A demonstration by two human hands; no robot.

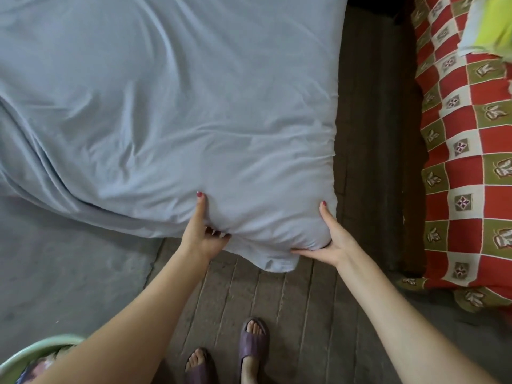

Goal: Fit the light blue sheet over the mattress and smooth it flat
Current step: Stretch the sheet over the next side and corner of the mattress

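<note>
The light blue sheet (166, 92) covers the mattress, which is hidden under it, and shows long wrinkles on the left side. At the near corner of the mattress the sheet bunches and a flap hangs down toward the floor. My left hand (201, 231) grips the sheet on the left of that corner, thumb on top, fingers curled under. On the right side of the same corner, my right hand (331, 239) holds the covered edge with its thumb up the side and its fingers beneath.
A red, olive and cream checked blanket (468, 151) lies on the right, with a yellow-green cloth (490, 26) on it. A dark floor gap (374, 134) separates it from the mattress. My feet in purple slippers (253, 342) stand on wooden boards. A green basin rim (33, 353) shows bottom left.
</note>
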